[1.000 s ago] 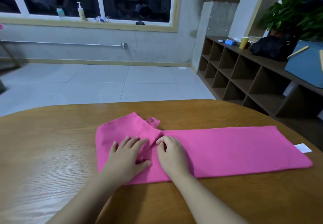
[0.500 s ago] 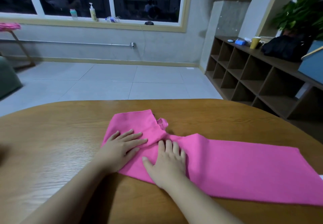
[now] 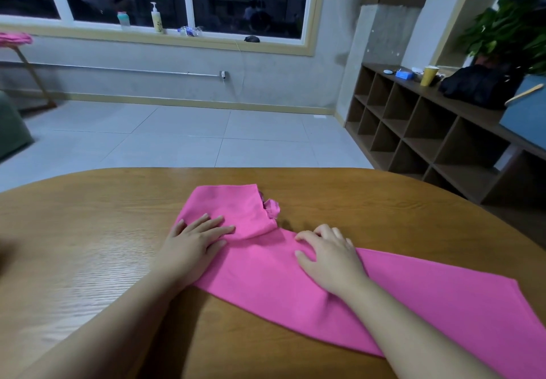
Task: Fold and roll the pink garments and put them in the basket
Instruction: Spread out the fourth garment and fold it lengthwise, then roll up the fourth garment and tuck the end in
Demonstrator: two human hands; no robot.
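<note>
The left hand (image 3: 196, 238) lay flat with its fingers spread, pressing down on the folded-over end of the pink garment (image 3: 295, 278). The right hand (image 3: 329, 256) rested further along the same garment, palm down, with the fingers bent a little at the knuckles and the tips on the cloth; it pinched nothing that could be seen. The garment lay as a long narrow strip on the wooden table (image 3: 88, 245), running from under the left hand off toward the near right corner of the view, and a small loop of fabric (image 3: 271, 207) stuck out from its far edge just beyond the folded flap. By the look of it the folding step was in hand: the strip had been made and its end turned over, and both hands seemed to be smoothing it flat. The next move probably called for curling the fingers under the turned end and rolling it tightly along the strip, with the edges kept in line so the roll did not go crooked. No basket showed anywhere around the garment, so where the roll would go could not be told.
</note>
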